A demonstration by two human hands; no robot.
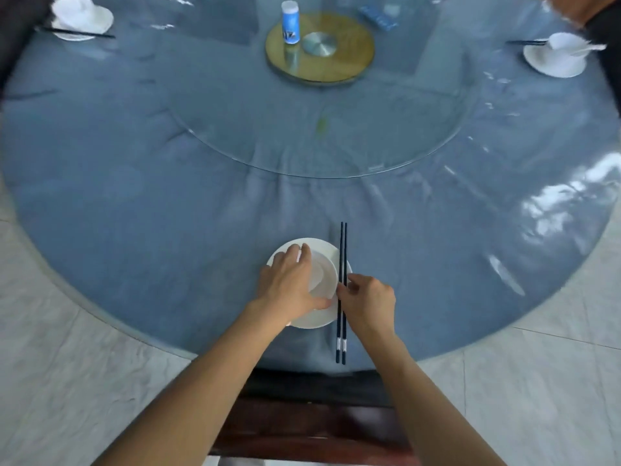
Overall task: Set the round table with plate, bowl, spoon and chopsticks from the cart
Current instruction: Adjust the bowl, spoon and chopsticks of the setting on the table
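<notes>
Plate (312, 319) sits at the near edge of the round table (134, 196), centre of view, straight ahead of both forearms. Bowl (324, 274) is on the plate, offset toward its right half.

Left hand (289, 284) is draped over the bowl from the left. Its fingers lie across the far rim and its thumb curls round the near side, so it grips the bowl. Most of the bowl's left side is hidden under that hand.

Chopsticks (342, 250) lie as a tight parallel pair running near-to-far across the plate's right rim. Tips point far; the white-banded ends reach the near table edge. Right hand (369, 299) is just right of the plate, thumb and forefinger pinching the pair about mid-length. Can't tell if the sticks rest on the plate rim or sit just off it; probably touching.

Hands are close but not touching each other, with bowl and sticks between them.

Rest:
- Table is covered in blue under a glossy clear sheet.
- Glass turntable (319, 129) is in the middle, with a blue-and-white bottle (290, 23) standing near its centre.
- Far-left setting (82, 16) and far-right setting (556, 55) are each a white plate and bowl with dark chopsticks by it.
- Dark wooden chair (312, 425) is near, between the forearms.
- Pale tiled floor (67, 364) shows on either side.
</notes>
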